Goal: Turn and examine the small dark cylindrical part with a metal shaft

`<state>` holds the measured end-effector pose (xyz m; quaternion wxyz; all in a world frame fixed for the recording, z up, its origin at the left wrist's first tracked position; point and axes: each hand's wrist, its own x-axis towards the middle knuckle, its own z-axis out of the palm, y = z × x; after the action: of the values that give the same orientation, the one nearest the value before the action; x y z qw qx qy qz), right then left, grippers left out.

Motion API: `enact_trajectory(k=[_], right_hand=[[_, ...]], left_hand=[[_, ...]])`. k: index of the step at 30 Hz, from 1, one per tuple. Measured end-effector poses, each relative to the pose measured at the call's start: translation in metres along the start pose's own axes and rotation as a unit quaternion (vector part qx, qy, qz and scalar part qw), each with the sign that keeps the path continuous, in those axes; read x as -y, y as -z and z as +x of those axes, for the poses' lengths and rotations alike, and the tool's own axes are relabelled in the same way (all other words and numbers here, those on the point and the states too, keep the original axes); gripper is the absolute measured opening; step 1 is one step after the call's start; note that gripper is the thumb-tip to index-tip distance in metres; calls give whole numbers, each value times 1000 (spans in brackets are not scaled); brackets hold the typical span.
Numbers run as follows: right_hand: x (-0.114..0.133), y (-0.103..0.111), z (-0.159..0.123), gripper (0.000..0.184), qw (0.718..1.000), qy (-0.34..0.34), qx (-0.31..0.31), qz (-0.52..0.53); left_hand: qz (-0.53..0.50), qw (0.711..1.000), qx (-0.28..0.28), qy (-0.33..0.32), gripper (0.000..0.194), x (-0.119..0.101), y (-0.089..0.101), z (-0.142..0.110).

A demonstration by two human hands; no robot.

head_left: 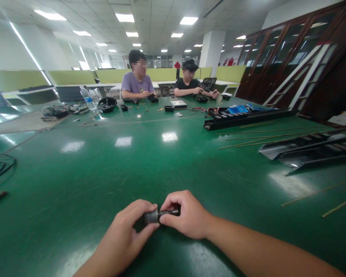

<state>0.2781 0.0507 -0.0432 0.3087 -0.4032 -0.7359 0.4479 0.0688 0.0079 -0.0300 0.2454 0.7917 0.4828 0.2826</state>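
Observation:
A small metal fitting [158, 216] with a grey cylindrical body and a dark ribbed shaft is held just above the green tabletop [75, 181]. My left hand [127, 234] pinches the grey body between thumb and fingers. My right hand [187, 214] grips the dark shaft from the other side. The two hands nearly meet around the fitting, and my fingers hide part of it.
Several thin wooden rods [276, 135] and long black cable chains [248, 119] lie to the right. A coil of black cable [0, 169] lies at the left. Two seated people [137, 79] [190, 80] work at the far side among small parts.

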Motion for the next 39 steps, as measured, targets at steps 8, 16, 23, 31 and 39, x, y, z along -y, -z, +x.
enact_trajectory(k=[8, 16, 23, 31, 39], right_hand=[[-1, 0, 0, 11, 1000, -3, -4, 1], [-3, 0, 0, 12, 1000, 1, -4, 7], [-2, -1, 0, 13, 1000, -9, 0, 4], [-1, -1, -1, 12, 1000, -18, -7, 1], [1, -1, -1, 11, 1000, -17, -16, 6]], left_hand=[[-8, 1000, 13, 19, 18, 2, 1, 1], [-3, 1000, 8, 4, 18, 4, 5, -1], [5, 1000, 10, -5, 18, 6, 3, -1], [17, 1000, 2, -17, 18, 6, 4, -1], [25, 999, -4, -28, 17, 4, 9, 1]])
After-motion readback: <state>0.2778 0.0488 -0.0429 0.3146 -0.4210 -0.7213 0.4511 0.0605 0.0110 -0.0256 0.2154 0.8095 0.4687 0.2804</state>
